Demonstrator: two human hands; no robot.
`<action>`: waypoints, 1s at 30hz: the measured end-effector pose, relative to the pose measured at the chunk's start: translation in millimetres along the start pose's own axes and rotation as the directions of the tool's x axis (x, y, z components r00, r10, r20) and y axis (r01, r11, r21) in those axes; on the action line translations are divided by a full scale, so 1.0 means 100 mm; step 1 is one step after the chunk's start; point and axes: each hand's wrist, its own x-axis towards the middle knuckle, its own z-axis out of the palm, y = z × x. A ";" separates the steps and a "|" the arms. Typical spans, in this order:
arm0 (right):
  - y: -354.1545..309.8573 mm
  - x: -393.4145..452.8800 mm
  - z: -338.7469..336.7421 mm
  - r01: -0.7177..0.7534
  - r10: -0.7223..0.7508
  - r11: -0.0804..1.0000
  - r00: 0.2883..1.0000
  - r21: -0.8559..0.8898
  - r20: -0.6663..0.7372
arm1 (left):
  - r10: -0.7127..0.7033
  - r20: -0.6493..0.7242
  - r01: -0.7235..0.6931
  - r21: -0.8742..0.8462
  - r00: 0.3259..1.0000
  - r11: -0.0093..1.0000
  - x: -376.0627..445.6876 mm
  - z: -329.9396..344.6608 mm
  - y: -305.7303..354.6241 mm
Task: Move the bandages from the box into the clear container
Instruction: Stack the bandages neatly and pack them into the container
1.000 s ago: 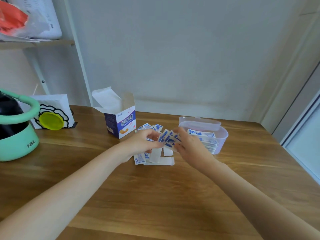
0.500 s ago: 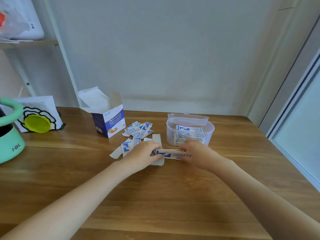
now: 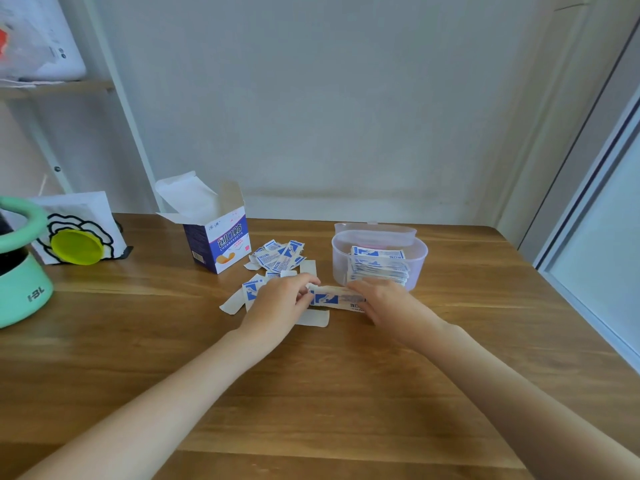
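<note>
Squaring up a small stack of bandages (image 3: 337, 298) between both hands, low on the tabletop (image 3: 329, 393) just in front of the clear container (image 3: 417, 268). Left hand (image 3: 278, 303) fingers (image 3: 304, 280) curl round the stack's left end, pinching it; right hand (image 3: 382, 303) fingers curl over the right end, tips hidden behind the stack, so exact contact there unclear. Stack lies flat-ish, long side across the view, touching or just above the wood, can't tell which.

Risk, as a judgement: wrappers are thin and slick, so if the pinch is uneven on the lift the stack may fan out and strips slip back onto the tabletop. Container already holds a fairly tall pile (image 3: 377, 266), so dropping the new lot in crooked could leave ends hanging over the rim or nudge the light tub. Its lid sits just behind it.

Both forearms reach forward and angle inward, wrists low, palms facing each other and turned down.

Further out: loose bandages (image 3: 278, 254) scattered between the hands and the open box (image 3: 218, 242), a few more under and left of the left hand. Task looks partway done. Far left, a green tub (image 3: 20, 292) and a white holder with a yellow disc (image 3: 78, 245).
</note>
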 end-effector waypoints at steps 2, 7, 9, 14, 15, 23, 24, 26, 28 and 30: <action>-0.01 0.00 0.02 0.034 -0.034 0.999 0.999 -0.032 -0.006 | 0.016 -0.002 -0.016 0.041 1.000 0.999 -0.01 0.01 0.01; -0.02 -0.02 0.07 0.047 -0.048 0.998 0.998 -0.037 -0.030 | 0.105 0.095 -0.125 0.232 0.990 0.965 -0.01 0.03 -0.01; -0.03 0.00 0.04 0.028 -0.029 0.999 0.999 -0.030 -0.037 | 0.118 0.105 -0.141 0.242 0.987 0.960 0.00 -0.01 0.00; 0.08 0.11 -0.41 -0.113 0.358 0.797 0.880 0.594 -0.313 | 0.037 -0.167 -0.066 -0.172 0.985 0.983 0.27 -0.30 0.22; 0.12 0.15 -0.49 -0.131 0.445 0.731 0.835 0.670 -0.322 | 0.003 -0.201 -0.054 -0.251 0.980 0.966 0.36 -0.34 0.30; 0.52 0.34 -0.64 -0.547 0.644 0.707 0.760 0.448 -0.086 | -0.050 0.036 0.045 0.110 0.998 0.993 0.95 -0.10 0.69; 0.53 0.34 -0.62 -0.574 0.642 0.718 0.764 0.393 -0.058 | -0.039 0.055 0.030 0.169 0.998 0.985 0.96 -0.06 0.70; 0.52 0.35 -0.59 -0.599 0.636 0.738 0.772 0.310 -0.024 | -0.011 0.061 -0.005 0.265 0.998 0.964 0.98 -0.02 0.70; 0.52 0.36 -0.57 -0.608 0.633 0.752 0.774 0.255 -0.019 | 0.011 0.074 -0.034 0.329 0.997 0.944 0.99 0.01 0.68; 0.53 0.38 -0.56 -0.621 0.636 0.754 0.772 0.215 -0.003 | 0.032 0.082 -0.060 0.367 0.996 0.928 1.01 0.01 0.65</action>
